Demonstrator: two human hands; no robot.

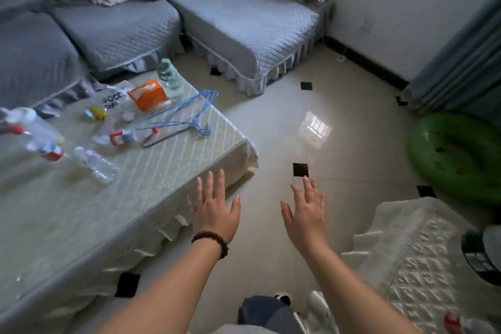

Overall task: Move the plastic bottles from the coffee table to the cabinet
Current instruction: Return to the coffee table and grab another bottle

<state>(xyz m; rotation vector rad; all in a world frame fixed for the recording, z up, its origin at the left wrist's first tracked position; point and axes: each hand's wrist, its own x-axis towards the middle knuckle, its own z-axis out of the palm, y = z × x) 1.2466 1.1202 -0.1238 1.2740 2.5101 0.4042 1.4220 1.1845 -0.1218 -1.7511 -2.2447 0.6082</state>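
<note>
The coffee table on the left wears a pale quilted cover. Several clear plastic bottles lie on it: one without a label, one with a red label, and a small one with a red-and-white label. A taller clear bottle with a green cap stands at the table's far end. At the lower right a cabinet top has a similar cover, and a red-labelled bottle lies on it. My left hand and my right hand hover empty, fingers spread, between the table and the cabinet.
Blue wire hangers, an orange tissue pack and a small yellow toy share the table. A grey sofa wraps behind it. A green inflatable ring lies on the tiled floor at the right, near a curtain.
</note>
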